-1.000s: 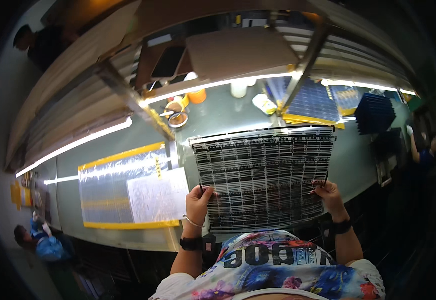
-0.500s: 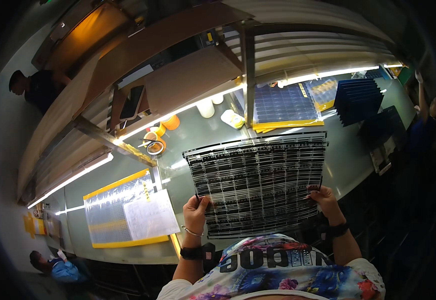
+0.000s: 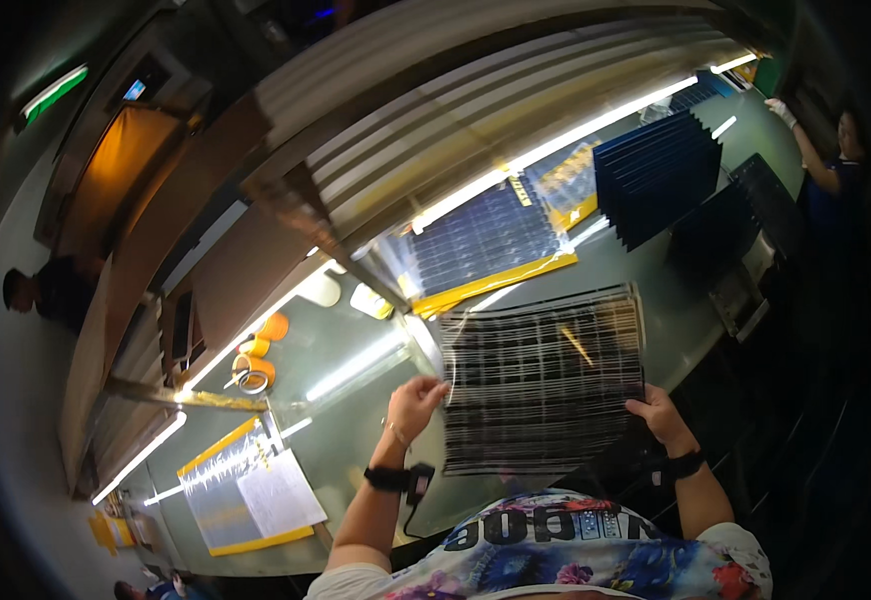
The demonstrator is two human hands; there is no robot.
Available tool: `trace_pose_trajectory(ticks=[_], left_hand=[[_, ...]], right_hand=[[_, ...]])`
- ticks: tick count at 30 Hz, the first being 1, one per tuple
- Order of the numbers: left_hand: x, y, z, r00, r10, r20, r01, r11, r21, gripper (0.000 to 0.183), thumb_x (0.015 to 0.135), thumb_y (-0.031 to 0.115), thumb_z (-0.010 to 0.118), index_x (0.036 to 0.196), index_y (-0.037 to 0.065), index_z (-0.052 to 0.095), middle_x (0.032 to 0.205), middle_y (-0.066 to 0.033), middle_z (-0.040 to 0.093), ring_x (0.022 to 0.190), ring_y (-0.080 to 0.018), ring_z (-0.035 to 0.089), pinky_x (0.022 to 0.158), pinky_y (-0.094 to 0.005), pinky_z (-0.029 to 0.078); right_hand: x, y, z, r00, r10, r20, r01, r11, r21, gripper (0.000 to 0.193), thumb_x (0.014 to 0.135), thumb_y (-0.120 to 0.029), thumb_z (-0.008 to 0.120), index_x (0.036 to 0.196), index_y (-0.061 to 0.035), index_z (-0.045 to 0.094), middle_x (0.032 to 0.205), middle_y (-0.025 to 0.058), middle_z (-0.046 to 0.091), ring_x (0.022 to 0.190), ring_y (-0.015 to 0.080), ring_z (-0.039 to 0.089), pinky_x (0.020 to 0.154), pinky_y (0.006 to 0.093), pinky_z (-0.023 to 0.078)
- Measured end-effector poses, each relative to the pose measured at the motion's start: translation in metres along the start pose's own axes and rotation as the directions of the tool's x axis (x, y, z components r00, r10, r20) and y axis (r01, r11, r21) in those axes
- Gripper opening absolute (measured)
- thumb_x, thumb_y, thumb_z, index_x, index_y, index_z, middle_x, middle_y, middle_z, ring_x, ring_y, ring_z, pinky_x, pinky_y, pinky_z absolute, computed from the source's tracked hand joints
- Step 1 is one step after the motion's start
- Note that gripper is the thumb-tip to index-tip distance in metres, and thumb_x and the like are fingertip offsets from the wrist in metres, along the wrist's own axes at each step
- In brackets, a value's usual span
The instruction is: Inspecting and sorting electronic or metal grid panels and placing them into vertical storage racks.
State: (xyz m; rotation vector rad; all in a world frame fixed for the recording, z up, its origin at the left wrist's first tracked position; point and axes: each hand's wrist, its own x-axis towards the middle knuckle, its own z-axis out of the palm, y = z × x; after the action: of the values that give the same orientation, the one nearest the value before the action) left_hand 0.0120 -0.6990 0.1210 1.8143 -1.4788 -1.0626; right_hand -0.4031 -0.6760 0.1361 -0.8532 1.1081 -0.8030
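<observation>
A thin, dark, glossy sheet [image 3: 536, 400] crossed by many fine pale lines hangs upright in front of my chest. Its exact kind I cannot make out. At its left edge my left hand [image 3: 414, 412] has finger and thumb closed together. My right hand [image 3: 664, 416] pinches the right edge, its thumb on the near face. The table lies beyond and below the sheet. Past the sheet's top edge rests a stack of blue patterned sheets [image 3: 481, 240] with yellow borders.
Dark blue panels [image 3: 656, 175] stand in a row at the far right, near another person [image 3: 841, 165]. Orange tape rolls [image 3: 256, 370] sit under the shelf's post. A white paper [image 3: 281, 495] lies on a yellow-edged sheet [image 3: 218, 500] at the left. Lit lamps [image 3: 556, 150] line the shelf edge.
My view has swung right, so the table things sit further left. The held sheet has tilted, its lines now catching the light differently. My left hand has slid up along its edge.
</observation>
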Motion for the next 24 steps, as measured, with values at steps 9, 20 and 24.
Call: trace_pose_trajectory(ticks=[9, 20, 24], left_hand=[[0.199, 0.095, 0.132, 0.899, 0.352, 0.26, -0.371, 0.3, 0.879, 0.077, 0.065, 0.033, 0.069, 0.127, 0.002, 0.035, 0.131, -0.0149, 0.037, 0.12, -0.0351, 0.035, 0.095, -0.0397, 0.036], [0.271, 0.043, 0.104, 0.939, 0.337, -0.071, -0.186, 0.669, 0.719, 0.026, 0.085, 0.024, 0.047, 0.079, 0.001, 0.058, 0.066, -0.0206, 0.059, 0.062, -0.0362, 0.059, 0.055, -0.0434, 0.046], [0.274, 0.034, 0.076, 0.809, 0.232, -0.54, -0.051, 0.943, 0.328, 0.039, 0.088, 0.032, 0.049, 0.07, -0.002, 0.056, 0.055, -0.0108, 0.05, 0.051, -0.0209, 0.047, 0.049, -0.0339, 0.037]], right_hand=[[-0.021, 0.068, -0.084, 0.929, 0.105, -0.356, -0.054, 0.987, 0.149, 0.027, 0.079, 0.001, 0.052, 0.107, 0.0029, 0.054, 0.095, 0.0069, 0.06, 0.081, 0.0131, 0.057, 0.075, 0.0251, 0.046], [0.023, 0.066, -0.116, 0.945, 0.152, -0.29, -0.164, 0.986, -0.019, 0.021, 0.08, 0.0, 0.052, 0.1, 0.0048, 0.055, 0.087, 0.006, 0.061, 0.077, 0.0105, 0.056, 0.07, 0.0249, 0.046], [0.038, 0.056, -0.114, 0.951, 0.157, -0.266, -0.179, 0.982, -0.061, 0.019, 0.081, 0.0, 0.052, 0.099, 0.0044, 0.055, 0.087, 0.0062, 0.061, 0.076, 0.0104, 0.056, 0.069, 0.0245, 0.046]])
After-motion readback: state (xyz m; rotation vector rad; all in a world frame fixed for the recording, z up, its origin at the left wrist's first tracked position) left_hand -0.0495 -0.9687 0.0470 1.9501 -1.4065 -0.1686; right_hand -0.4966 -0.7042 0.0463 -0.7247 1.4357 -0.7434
